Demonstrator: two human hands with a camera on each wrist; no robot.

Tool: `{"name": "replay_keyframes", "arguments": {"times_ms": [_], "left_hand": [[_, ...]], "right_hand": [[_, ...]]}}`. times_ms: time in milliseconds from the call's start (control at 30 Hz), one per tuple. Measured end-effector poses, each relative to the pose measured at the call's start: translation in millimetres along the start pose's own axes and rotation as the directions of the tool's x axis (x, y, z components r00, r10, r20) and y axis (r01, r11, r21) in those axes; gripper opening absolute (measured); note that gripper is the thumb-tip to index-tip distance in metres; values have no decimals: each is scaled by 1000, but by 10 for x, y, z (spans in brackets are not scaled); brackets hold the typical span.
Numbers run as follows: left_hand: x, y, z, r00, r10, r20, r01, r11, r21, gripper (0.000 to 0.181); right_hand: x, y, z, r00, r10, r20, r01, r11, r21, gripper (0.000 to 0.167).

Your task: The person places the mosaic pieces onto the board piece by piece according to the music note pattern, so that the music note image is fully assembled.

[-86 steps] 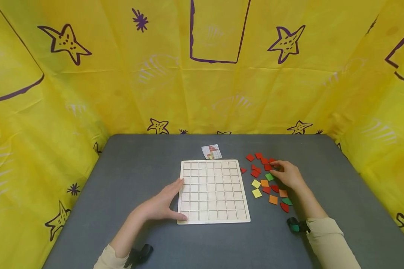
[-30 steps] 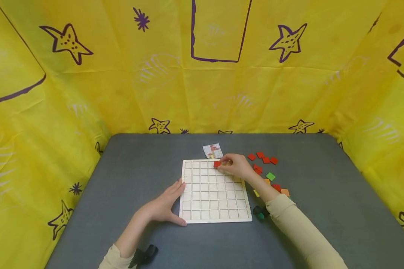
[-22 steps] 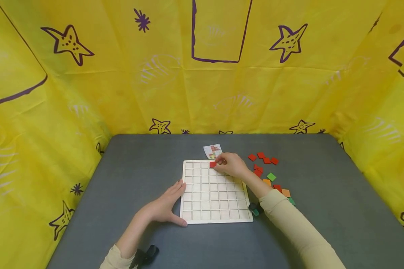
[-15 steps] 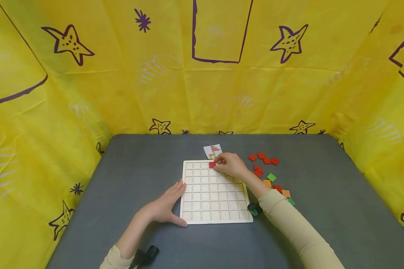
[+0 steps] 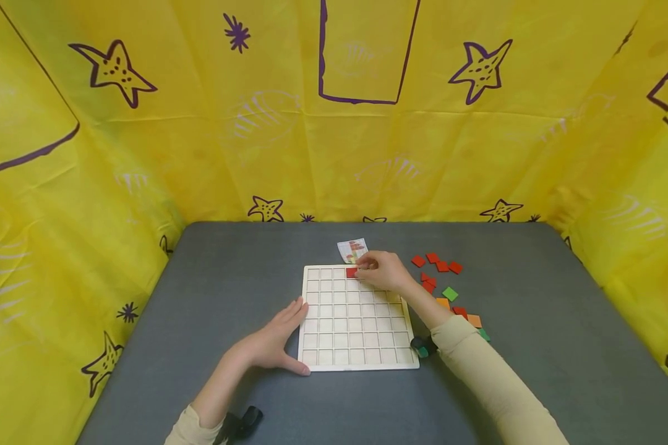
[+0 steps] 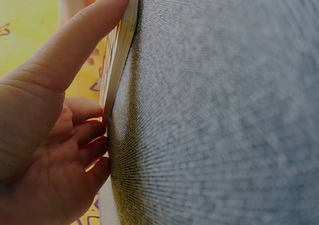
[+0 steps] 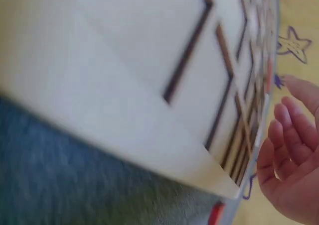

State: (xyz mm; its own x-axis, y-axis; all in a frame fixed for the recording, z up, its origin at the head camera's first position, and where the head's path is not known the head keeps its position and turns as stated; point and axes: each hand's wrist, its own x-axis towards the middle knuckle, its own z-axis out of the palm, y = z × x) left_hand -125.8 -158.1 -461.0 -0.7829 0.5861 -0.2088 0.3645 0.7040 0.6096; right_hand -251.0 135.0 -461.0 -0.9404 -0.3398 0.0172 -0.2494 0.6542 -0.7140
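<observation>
A pale wooden grid board (image 5: 339,324) lies on the grey table. My left hand (image 5: 273,340) rests along its left side, fingertips on the edge and thumb by the front corner. The left wrist view shows the straight thumb touching the board's rim (image 6: 119,56). A red square tile (image 5: 351,272) lies in a cell of the board's far row. My right hand (image 5: 384,271) is at that tile's right edge, fingertips touching or just beside it. In the right wrist view the fingers of the right hand (image 7: 294,150) look loosely bent, with no tile visible among them.
Right of the board lie loose red tiles (image 5: 442,266), a light green tile (image 5: 450,293), orange tiles (image 5: 474,321) and other pieces, some hidden by the right forearm. A small printed pattern card (image 5: 352,250) sits behind the board. Yellow cloth (image 5: 345,161) surrounds the table.
My right hand has gone from the loose pieces to the board's far row, bringing a red square tile into a cell. Lately its fingers have shifted slightly. The left hand stays at the board.
</observation>
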Motion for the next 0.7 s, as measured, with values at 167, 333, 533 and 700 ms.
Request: {"name": "replay_keyframes", "arguments": {"times_ms": [167, 333, 533, 700], "left_hand": [[7, -8, 8, 1000, -2, 0, 2, 1000, 4, 122], [-3, -2, 13, 1000, -4, -5, 4, 1000, -8, 122], [-22, -1, 6, 1000, -1, -8, 1, 1000, -23, 122], [-6, -18, 15, 1000, 14, -7, -14, 1000, -18, 122]], "right_hand": [[-136, 41, -227, 998, 51, -48, -47, 996, 82, 25], [-358, 222, -493, 992, 88, -91, -78, 991, 110, 26], [-598, 503, -659, 988, 140, -73, -134, 988, 82, 27], [-706, 642, -663, 990, 123, -65, -124, 992, -13, 28]]}}
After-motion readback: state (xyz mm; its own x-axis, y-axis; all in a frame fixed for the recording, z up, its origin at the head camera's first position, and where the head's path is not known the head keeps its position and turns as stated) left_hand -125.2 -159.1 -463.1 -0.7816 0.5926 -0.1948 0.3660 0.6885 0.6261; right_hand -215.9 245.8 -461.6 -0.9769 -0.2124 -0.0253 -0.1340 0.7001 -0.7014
